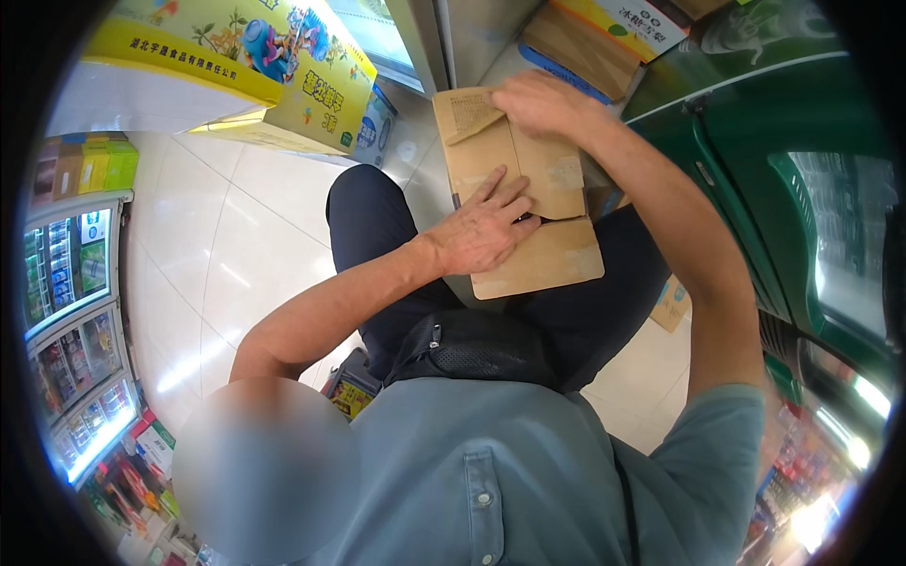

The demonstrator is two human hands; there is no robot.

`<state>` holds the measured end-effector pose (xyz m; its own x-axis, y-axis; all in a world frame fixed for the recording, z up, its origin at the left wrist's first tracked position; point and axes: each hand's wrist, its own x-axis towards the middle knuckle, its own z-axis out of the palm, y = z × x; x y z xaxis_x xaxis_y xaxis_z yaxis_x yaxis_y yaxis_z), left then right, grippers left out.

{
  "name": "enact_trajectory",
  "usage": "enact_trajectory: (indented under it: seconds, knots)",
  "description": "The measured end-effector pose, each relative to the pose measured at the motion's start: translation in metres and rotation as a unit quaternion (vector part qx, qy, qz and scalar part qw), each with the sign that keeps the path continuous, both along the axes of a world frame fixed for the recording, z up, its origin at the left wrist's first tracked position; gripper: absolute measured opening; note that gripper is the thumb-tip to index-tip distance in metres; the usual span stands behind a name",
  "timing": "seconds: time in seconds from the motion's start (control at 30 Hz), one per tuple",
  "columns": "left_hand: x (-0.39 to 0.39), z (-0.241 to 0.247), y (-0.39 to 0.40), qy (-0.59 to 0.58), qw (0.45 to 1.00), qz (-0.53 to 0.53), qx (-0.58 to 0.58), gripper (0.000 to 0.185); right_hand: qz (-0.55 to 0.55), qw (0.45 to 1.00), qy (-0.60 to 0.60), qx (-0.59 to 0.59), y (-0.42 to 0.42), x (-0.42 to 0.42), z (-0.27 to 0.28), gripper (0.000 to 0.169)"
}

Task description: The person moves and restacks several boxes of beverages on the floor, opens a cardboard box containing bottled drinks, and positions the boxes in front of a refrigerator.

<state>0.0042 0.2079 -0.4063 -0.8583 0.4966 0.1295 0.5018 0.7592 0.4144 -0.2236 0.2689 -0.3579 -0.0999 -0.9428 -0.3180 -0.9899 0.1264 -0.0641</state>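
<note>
A brown cardboard box (pixel 488 159) lies before me, between and partly over my knees. Its near flap (pixel 541 260) is folded out towards me, and a narrow dark gap shows beside it. My left hand (pixel 488 226) lies palm down across the box, fingers spread, with some fingertips by the gap. At the far end, my right hand (pixel 541 102) grips a raised cardboard flap (pixel 474 131) between thumb and fingers. Small print covers part of the cardboard there. What the box holds is hidden.
Yellow printed cartons (pixel 311 92) stand at the upper left. Further cartons (pixel 587 56) are stacked beyond the box. A green drinks cooler (pixel 750 184) rises close on my right. Lit display fridges (pixel 71 262) line the far left, across a tiled floor (pixel 212 212).
</note>
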Motion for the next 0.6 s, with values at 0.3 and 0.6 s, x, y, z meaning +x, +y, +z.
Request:
enact_trajectory:
  seconds: [0.3, 0.6]
  knots:
    - [-0.02, 0.008, 0.0, 0.07, 0.996, -0.044, -0.023, 0.032, -0.107, 0.978, -0.172, 0.045, -0.034, -0.052, 0.007, 0.033]
    - [-0.014, 0.033, -0.005, 0.081, 0.995, 0.032, -0.054, 0.025, -0.183, 0.963, -0.198, -0.005, -0.029, -0.079, -0.001, 0.046]
